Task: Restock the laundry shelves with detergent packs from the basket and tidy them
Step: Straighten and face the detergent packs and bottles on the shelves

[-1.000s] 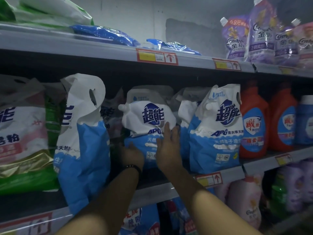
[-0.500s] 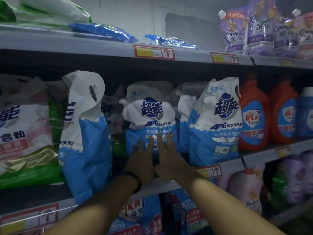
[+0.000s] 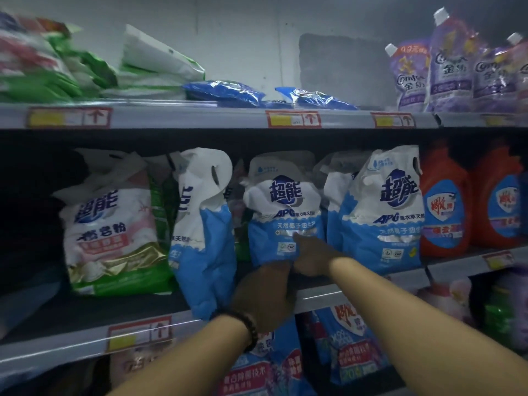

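Note:
A blue-and-white detergent pouch [image 3: 285, 212] stands upright in the middle of the centre shelf [image 3: 328, 298]. My left hand [image 3: 265, 292], with a dark bead bracelet at the wrist, holds its bottom edge from below. My right hand [image 3: 311, 255] grips its lower right corner, one digit lying up the front. A matching pouch [image 3: 203, 252] leans to the left of it, its bottom hanging over the shelf's front edge. Another matching pouch [image 3: 391, 224] stands upright on the right. No basket is in view.
A pink, white and green powder bag [image 3: 114, 238] sits at the left of the centre shelf, orange bottles [image 3: 445, 207] at the right. The top shelf carries flat blue packs [image 3: 223, 91], green bags and purple spout pouches [image 3: 445, 67]. More packs [image 3: 351, 350] fill the shelf below.
Both hands went from pressing flat on the middle pouch's front to taking hold of its bottom. The pouch now stands a little straighter, and the view has drawn back.

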`<state>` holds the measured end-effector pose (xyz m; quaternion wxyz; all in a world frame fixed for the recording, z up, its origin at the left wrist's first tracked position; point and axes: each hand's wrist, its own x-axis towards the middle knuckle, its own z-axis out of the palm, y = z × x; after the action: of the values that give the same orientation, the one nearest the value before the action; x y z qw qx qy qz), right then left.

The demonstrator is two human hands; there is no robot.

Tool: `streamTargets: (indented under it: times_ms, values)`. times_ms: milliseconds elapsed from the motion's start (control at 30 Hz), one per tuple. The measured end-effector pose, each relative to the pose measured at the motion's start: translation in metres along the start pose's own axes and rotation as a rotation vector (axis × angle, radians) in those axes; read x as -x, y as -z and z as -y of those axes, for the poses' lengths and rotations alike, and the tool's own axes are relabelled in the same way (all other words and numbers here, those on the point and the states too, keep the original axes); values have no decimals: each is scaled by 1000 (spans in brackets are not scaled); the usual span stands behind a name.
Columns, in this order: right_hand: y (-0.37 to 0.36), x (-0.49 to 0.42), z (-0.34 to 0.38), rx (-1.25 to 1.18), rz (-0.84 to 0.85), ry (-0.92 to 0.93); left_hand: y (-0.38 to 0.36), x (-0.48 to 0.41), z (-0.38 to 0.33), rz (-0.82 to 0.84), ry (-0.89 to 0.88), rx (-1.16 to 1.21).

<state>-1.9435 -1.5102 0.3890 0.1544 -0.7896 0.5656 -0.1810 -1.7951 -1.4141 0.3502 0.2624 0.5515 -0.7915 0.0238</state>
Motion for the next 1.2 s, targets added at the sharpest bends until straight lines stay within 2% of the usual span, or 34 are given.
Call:
streamTargets:
  times_ms: [67, 133, 200, 267, 333, 433, 567, 667, 800, 867, 1033, 1100, 1200]
  values:
    - [-12, 17, 19, -132, -118, 51, 15, 23, 3, -143, -11, -46]
    - [-25, 32, 42, -333, -176, 82, 30, 44, 9, -328, 66, -40]
    - [-33, 45, 67, -517, -143, 98, 40, 64, 19, -576, 162, -44]
    - [-40, 52, 88, -650, -83, 103, 45, 76, 27, -721, 325, 5]
    - [-47, 58, 104, -778, -41, 117, 48, 80, 33, -699, 493, 97]
    - [-59, 63, 121, -935, -12, 155, 53, 74, 40, -562, 688, 293]
    - [-74, 62, 144, -815, -143, 142, 43, 70, 62, -449, 583, 383]
    - [-76, 55, 150, -786, -253, 60, 40, 83, 72, -459, 509, 446]
    - [-63, 43, 123, -748, -386, -17, 45, 85, 81, -264, 394, 746]
    - [-54, 40, 109, -791, -383, -26, 49, 76, 89, -229, 398, 787]
    - [-43, 24, 91, -765, -332, 14, 58, 55, 100, -376, 362, 684]
    - [-36, 16, 81, -723, -316, 0, 56, 47, 107, -380, 317, 669]
    - [-18, 2, 57, -665, -246, 27, 54, 34, 114, -321, 365, 721]
